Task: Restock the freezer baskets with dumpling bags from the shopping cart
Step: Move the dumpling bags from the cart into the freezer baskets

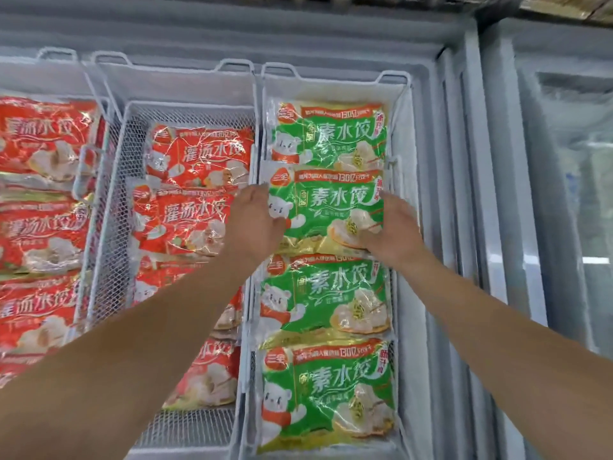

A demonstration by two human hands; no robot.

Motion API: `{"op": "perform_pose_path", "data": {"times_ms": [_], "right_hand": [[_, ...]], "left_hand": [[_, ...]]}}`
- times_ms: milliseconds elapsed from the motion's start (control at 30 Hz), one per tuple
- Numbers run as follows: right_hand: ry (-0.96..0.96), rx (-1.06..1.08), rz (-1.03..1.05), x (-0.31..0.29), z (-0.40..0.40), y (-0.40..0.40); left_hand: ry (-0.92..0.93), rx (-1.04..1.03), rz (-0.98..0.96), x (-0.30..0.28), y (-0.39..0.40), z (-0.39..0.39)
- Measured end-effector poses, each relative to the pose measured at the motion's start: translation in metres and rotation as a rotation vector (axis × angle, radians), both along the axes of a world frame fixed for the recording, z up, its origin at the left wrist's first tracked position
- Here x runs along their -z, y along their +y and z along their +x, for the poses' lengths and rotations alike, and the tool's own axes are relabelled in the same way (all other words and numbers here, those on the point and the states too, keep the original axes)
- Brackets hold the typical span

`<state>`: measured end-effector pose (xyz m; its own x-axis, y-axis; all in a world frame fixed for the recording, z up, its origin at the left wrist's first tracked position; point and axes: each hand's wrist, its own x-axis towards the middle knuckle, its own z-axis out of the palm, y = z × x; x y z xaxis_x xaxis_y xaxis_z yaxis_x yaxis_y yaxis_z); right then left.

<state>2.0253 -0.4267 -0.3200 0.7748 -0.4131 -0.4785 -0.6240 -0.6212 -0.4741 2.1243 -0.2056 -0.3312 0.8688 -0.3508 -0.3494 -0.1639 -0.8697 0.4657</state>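
Observation:
A green dumpling bag (pixel 326 210) lies second from the far end in the right freezer basket (pixel 396 94). My left hand (pixel 257 224) holds its left edge and my right hand (pixel 391 227) holds its right edge; the fingertips are partly hidden under the bag. More green bags lie in the same basket: one beyond it (pixel 331 134) and two nearer me (pixel 325 293), (pixel 328 393). The shopping cart is out of view.
The middle wire basket (pixel 112 194) sits lower and holds several red dumpling bags (pixel 199 157). The left basket (pixel 56 54) is filled with red bags (pixel 43 137). The frosted freezer wall (pixel 441 194) and a glass lid (pixel 570 161) run along the right.

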Motion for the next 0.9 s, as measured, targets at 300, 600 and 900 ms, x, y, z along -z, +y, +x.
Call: {"op": "perform_pose_path", "data": {"times_ms": [300,600,900], "right_hand": [[0.139,-0.223,-0.16,0.025,-0.015,0.003],[0.042,-0.282,-0.157,-0.01,-0.03,0.008],[0.025,-0.439,-0.127,-0.063,-0.108,0.039]], "left_hand": [[0.092,0.269,0.173,0.023,0.001,-0.029],[0.05,0.236,0.138,0.004,0.007,-0.038],[0.043,0.116,0.067,-0.057,0.043,-0.126]]}}
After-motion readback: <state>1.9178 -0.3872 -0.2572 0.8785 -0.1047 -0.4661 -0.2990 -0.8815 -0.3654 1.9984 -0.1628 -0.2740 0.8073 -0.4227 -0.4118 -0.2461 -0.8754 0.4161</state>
